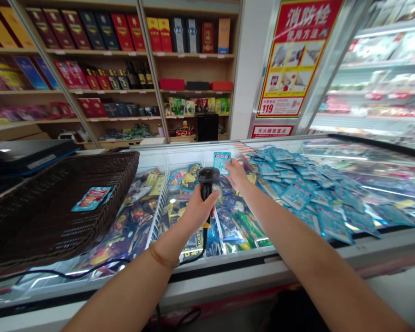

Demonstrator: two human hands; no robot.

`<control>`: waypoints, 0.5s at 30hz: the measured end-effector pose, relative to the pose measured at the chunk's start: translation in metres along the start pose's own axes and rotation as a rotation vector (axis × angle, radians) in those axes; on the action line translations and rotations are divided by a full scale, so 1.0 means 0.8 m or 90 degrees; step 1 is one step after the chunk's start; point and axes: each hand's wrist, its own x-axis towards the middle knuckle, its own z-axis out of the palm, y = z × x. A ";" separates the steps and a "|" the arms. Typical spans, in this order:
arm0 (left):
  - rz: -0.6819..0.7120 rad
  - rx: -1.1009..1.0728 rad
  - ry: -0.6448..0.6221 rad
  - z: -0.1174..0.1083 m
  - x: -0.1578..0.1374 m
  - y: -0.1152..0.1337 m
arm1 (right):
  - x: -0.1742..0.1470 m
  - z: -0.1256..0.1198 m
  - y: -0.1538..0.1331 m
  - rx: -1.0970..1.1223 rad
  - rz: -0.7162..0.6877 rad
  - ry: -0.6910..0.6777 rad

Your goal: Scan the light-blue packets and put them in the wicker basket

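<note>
Head view: the left hand (198, 210) is gripping a black scanner (208, 177), fingers wrapping the handle, seemingly leaving its head unobstructed. At one o'clock from it, the right hand (236, 174) is pinching a blue packet (222, 162) by one edge, probably keeping its face uncovered. A packet heap (297, 182) is lying across the freezer (228, 279) at three o'clock; a wicker basket (38, 203) is sitting at nine.

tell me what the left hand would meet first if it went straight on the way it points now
Probably the blue packet held in the right hand, met by the handheld barcode scanner that the left hand grips; the depth between them is hard to judge.
</note>
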 end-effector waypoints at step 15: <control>-0.006 0.028 -0.039 -0.001 0.001 -0.005 | -0.007 0.010 -0.018 0.072 -0.002 -0.024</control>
